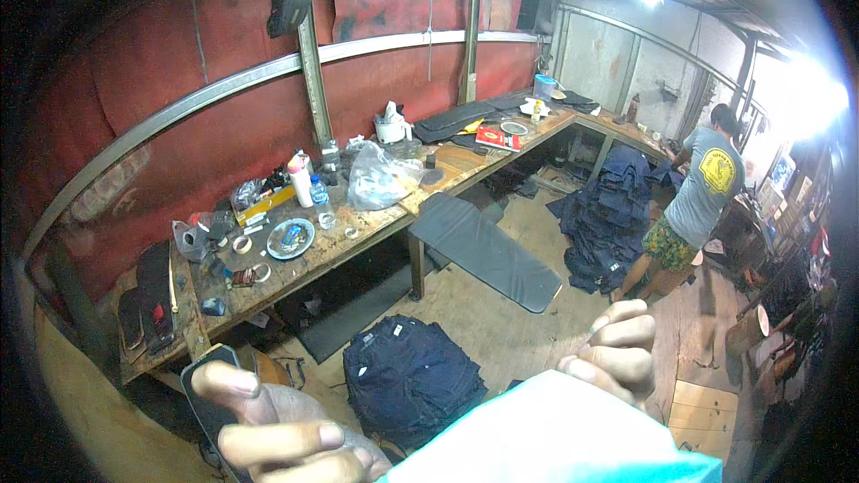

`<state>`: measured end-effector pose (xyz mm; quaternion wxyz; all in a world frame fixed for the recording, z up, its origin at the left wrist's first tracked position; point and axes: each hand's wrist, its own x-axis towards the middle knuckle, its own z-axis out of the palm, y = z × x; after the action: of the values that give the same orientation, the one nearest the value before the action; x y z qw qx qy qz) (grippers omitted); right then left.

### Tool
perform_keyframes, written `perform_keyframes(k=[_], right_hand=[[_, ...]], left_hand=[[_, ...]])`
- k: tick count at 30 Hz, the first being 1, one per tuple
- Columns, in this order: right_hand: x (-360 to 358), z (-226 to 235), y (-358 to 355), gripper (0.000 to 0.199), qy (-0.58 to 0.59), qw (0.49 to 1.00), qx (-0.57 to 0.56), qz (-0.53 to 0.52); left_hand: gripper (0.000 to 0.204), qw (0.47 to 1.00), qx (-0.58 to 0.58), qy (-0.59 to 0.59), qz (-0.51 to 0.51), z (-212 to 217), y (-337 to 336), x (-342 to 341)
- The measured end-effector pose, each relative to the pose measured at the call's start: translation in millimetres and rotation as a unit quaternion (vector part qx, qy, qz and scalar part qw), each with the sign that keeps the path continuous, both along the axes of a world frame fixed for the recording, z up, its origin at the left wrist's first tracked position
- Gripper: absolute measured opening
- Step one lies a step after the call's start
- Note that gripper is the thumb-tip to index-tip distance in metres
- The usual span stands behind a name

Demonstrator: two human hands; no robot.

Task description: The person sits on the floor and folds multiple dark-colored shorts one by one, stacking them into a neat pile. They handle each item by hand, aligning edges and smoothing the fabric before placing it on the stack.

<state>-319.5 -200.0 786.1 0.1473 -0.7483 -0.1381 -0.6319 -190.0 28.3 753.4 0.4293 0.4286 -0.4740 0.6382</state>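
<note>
Your left hand [277,429] is down in the lower left corner, closed around a flat dark panel [208,398]. Thumb across its face, fingers curled under, so that grip is firmly shut on it. The panel's long axis tilts from lower right up toward the upper left, and its rounded top end pokes out just above your thumb. The rest of it runs down behind your fingers and out of sight.

Your right hand [613,349] sits lower centre-right, fingers bent and resting on the top edge of a pale turquoise sheet [555,438]. That sheet fills the bottom edge between your two hands. Whether this grip actually pinches the sheet or only lies on it, I cannot tell.

Just beyond your hands, on the wooden floor, there's a pile of dark blue garments [407,380]. A long dark board [488,250] leans off the tabletop [358,237] toward the floor. The tabletop runs along the red wall, crowded with a white bottle [301,179], a clear plastic bag [380,181], a round dish [291,238] and rolls of tape [242,243]. More dark panels lie stacked at its left end [152,295].

Far right, another person [698,206] in a grey shirt bends beside a bigger heap of dark blue cloth [608,224].
</note>
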Motion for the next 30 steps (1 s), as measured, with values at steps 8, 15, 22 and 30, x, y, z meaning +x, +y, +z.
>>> perform_keyframes(k=[8,15,22,30], right_hand=[[9.4,-28.4,-1.6,0.016,-0.086,0.994,0.010,0.069],[9.9,-69.8,16.9,0.020,-0.084,0.919,0.046,0.383],[4.0,-153.9,-12.6,0.010,0.185,0.922,0.217,0.263],[76.9,-455.4,9.6,0.038,0.530,0.647,0.547,-0.024]], left_hand=[[0.023,0.993,-0.049,-0.019,-0.103,19.4,-33.6,-5.8],[0.017,0.857,0.119,0.041,-0.499,15.0,-49.8,-4.2],[0.004,0.813,-0.030,0.218,-0.539,-63.3,-7.6,-12.2],[0.028,0.728,0.033,0.556,-0.400,-277.2,-21.4,24.7]])
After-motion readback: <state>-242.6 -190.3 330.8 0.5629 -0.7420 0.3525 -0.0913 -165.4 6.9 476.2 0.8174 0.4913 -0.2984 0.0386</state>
